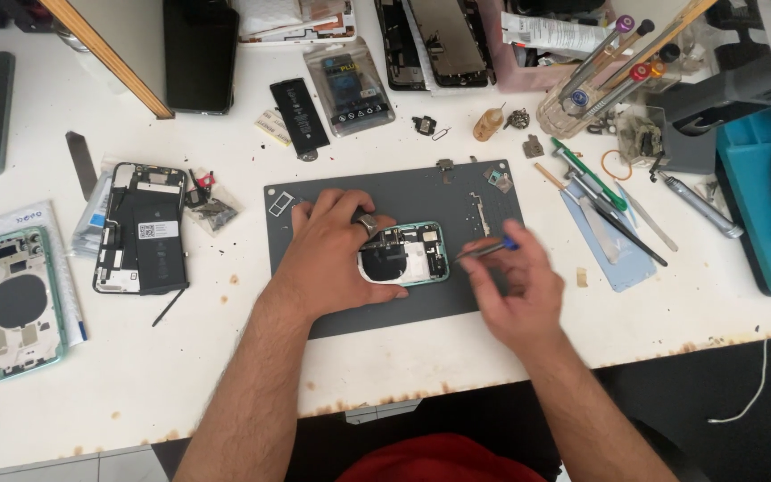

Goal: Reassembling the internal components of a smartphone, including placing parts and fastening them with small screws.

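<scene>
Green phone housing [408,256], opened with its inner parts exposed, is laid on the dark grey work mat [332,314] in the middle of the white table [225,375]. It is pinned down at its left end by the left hand [332,254], whose fingers are spread flat over it, grasping nothing else. A thin tool with a blue grip [485,249] is pinched in the right hand [515,290], its tip brought to the right edge of the housing. A second green housing [15,303] is seen at the far left of the table, and a disassembled phone with its battery [142,241] lies between it and the mat. A loose black battery [299,113] is set farther back. Tweezers and screwdrivers [613,210] are scattered to the right of the mat.
</scene>
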